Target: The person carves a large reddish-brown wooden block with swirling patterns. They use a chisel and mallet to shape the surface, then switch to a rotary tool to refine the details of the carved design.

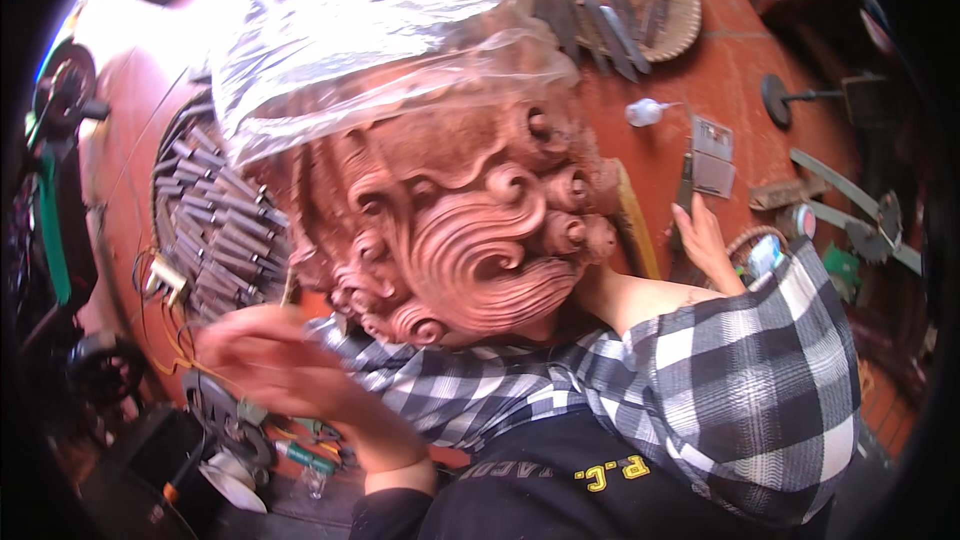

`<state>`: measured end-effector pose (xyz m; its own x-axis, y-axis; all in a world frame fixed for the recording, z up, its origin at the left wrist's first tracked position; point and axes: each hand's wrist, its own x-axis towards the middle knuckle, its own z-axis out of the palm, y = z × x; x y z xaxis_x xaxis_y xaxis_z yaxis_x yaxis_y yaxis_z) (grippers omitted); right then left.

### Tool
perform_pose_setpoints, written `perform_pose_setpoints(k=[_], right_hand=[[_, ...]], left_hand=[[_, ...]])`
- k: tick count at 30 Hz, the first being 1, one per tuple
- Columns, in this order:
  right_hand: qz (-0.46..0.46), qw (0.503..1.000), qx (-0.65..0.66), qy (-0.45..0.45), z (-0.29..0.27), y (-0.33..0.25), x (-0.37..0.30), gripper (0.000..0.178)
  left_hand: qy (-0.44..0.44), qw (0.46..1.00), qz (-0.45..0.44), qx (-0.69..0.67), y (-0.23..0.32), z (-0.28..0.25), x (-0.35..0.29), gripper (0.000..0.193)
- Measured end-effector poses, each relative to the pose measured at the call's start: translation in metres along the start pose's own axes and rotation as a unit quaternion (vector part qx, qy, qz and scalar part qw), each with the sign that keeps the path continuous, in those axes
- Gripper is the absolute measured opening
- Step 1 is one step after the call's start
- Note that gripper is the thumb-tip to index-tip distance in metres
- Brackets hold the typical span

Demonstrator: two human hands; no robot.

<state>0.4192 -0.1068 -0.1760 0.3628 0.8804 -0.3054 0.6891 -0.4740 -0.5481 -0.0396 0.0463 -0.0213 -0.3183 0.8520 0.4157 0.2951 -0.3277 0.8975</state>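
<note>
- Two hands, well apart: left hand (265,355) blurred beside the carving's near left edge, fingers and any hold impossible to tell; right hand (705,245) at a dark flat tool (686,180), touching or nearly, grip unclear.
- Curly red-brown carving (470,230) mid-view, close by the checked cloth (740,380); probably set there for easy reach.
- Clear plastic sheet (360,20) over its far part, likely as cover.
- Tool baskets at left (157,175) and far right (687,0), presumably for handiness.
- Yellow lettering (617,473) on black top (500,505); no brand made out.
</note>
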Motion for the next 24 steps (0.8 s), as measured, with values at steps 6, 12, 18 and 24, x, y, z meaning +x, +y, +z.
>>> perform_pose_setpoints(k=[6,12,18,24], right_hand=[[-0.021,0.931,0.332,-0.152,-0.032,-0.112,-0.005,0.017],[-0.291,0.948,0.081,-0.102,-0.076,-0.148,0.008,0.021],[-0.355,0.933,0.030,0.050,-0.059,-0.152,0.010,0.033],[-0.208,0.936,0.248,-0.136,-0.045,-0.115,0.005,0.025]], left_hand=[[-0.483,0.812,-0.240,-0.224,0.084,0.133,-0.105,0.024],[-0.427,0.893,-0.137,-0.026,0.063,0.202,-0.127,0.051],[-0.329,0.937,-0.120,0.014,0.066,0.223,-0.110,0.056],[-0.354,0.932,0.076,0.012,0.045,0.243,-0.120,0.040]])
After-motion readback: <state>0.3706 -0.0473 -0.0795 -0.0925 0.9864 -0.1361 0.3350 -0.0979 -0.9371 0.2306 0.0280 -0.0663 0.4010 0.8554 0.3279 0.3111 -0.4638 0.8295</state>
